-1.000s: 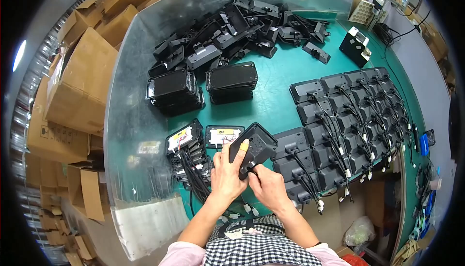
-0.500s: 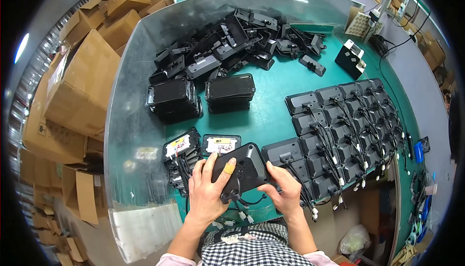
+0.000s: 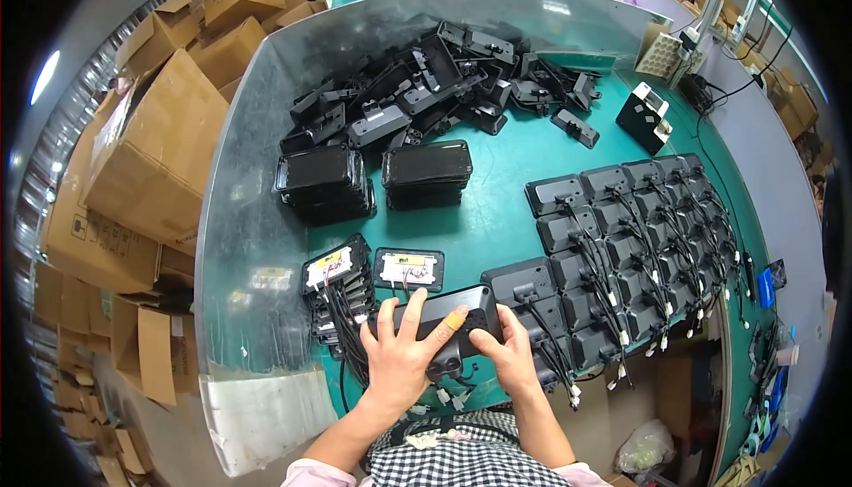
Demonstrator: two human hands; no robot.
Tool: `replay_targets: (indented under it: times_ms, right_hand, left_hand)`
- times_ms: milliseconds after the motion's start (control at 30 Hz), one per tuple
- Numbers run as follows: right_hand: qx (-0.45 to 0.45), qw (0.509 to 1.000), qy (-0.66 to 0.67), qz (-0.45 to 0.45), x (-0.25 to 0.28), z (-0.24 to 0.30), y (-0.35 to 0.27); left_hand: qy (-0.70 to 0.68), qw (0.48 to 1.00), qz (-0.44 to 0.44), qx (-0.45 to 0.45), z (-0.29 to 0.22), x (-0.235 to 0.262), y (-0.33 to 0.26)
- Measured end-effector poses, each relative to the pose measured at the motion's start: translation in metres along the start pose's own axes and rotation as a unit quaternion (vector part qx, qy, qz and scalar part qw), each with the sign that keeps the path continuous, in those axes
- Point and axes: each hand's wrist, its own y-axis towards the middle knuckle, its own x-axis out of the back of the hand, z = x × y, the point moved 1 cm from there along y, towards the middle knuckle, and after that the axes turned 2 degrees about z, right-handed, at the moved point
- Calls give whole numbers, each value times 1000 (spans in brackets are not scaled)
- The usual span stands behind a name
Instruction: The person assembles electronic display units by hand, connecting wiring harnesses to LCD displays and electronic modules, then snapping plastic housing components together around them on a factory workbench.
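Both hands are closed on a black plastic housing (image 3: 446,303), held tilted above the front of the table. My left hand (image 3: 398,354) grips its left part, the thumb, with a yellow wrap, lying across the back. At the right end, my right hand (image 3: 510,354) has its thumb pressed on the back and fingers around the edge. A rounded black bracket (image 3: 445,363) juts from the housing below my left thumb. Just behind lies an open housing (image 3: 409,268) with a white board, a yellow label and thin wires. White connectors (image 3: 453,398) on cables hang below.
Stacked open housings (image 3: 335,267) with black cables stand left. Two stacks of black panels (image 3: 426,163) stand behind, before a heap of loose black parts (image 3: 426,88). Rows of cabled housings (image 3: 612,247) fill the right side. A metal guard (image 3: 232,194) curves around the left edge.
The housing has tipped and dropped slightly nearer to me. My left thumb has slid right across its back, and my right thumb has moved onto the back near the right end.
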Motion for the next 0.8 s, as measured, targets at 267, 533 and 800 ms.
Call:
replay_targets:
  times_ms: [267,533,800]
  right_hand:
    - [-2,994,109,0,24,-2,-4]
    - [6,998,65,-2,25,-2,-8]
    - [5,1000,-6,-24,26,-12,-12]
  left_hand:
    - [-707,691,26,148,43,2,-5]
    - [-773,591,35,229,46,-19,-13]
    - [-609,760,162,158,63,-35,-14]
